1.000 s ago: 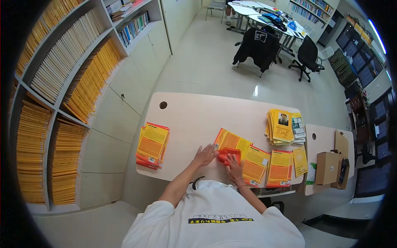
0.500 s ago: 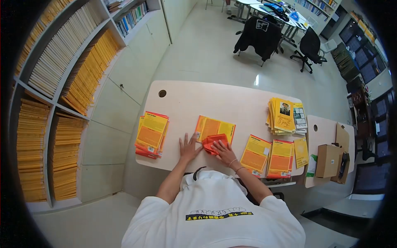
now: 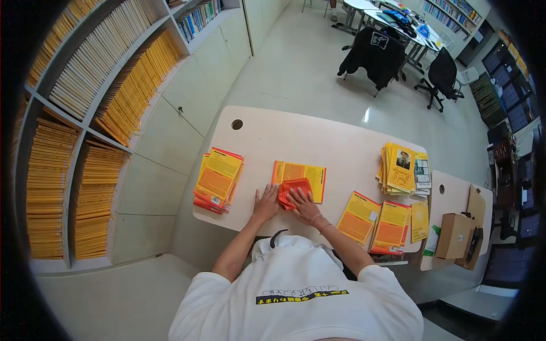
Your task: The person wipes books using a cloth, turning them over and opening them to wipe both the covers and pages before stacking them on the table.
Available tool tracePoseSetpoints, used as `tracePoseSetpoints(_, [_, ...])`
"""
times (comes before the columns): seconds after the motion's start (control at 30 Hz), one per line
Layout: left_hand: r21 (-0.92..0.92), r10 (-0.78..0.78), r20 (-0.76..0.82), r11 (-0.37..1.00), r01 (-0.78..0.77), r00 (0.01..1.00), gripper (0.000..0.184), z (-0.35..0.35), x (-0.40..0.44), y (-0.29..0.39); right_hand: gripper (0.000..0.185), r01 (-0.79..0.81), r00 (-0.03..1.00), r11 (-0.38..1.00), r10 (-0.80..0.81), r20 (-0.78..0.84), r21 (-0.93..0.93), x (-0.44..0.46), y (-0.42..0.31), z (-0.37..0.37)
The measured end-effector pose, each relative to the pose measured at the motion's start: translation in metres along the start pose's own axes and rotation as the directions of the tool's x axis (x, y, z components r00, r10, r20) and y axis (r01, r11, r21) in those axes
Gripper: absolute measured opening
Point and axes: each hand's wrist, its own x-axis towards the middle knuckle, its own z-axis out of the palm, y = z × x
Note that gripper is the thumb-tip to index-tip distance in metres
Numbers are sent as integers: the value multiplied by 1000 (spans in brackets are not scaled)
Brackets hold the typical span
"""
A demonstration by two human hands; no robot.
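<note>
A yellow-and-orange book [image 3: 313, 175] lies flat on the table in front of me. Over its lower left part is a folded red cloth [image 3: 297, 186], which hides that area of the cover. My right hand [image 3: 305, 207] rests on the cloth with its fingers spread. Just left of the cloth, my left hand [image 3: 265, 203] lies flat near the book's lower left corner, fingers stretched out; whether it touches the cloth is unclear.
On the pale table [image 3: 273, 128], a book stack [image 3: 220, 176] sits left, with two more piles, a left one [image 3: 358, 217] and a right one [image 3: 391, 227], at right. Yellow books [image 3: 402, 167] lie behind them. A cardboard box [image 3: 453, 236] occupies the side table. Shelves [image 3: 85, 122] line the left wall.
The view has turned slightly. My right hand and the red cloth have shifted a little left across the book. My left hand's fingers now sit closer to the book's corner.
</note>
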Motion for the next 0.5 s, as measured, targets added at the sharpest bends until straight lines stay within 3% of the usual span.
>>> tracePoseSetpoints(0.2, [-20,-29,53,999,30,998,53,-23,10,1,59,-59,994,989,45,102,139,53,40,-2])
tracePoseSetpoints(0.3, [-13,-24,56,1000,24,998,52,-31,19,5,58,-323,946,922,320,48,211,60,62,-13])
tracePoseSetpoints(0.43, [268,-36,121,963,2,992,55,-29,34,20,60,-468,873,829,487,16,307,40,84,-19])
tracePoseSetpoints(0.5, [455,-124,267,890,-12,956,62,-20,46,38,59,-450,879,834,476,-3,319,20,89,-13])
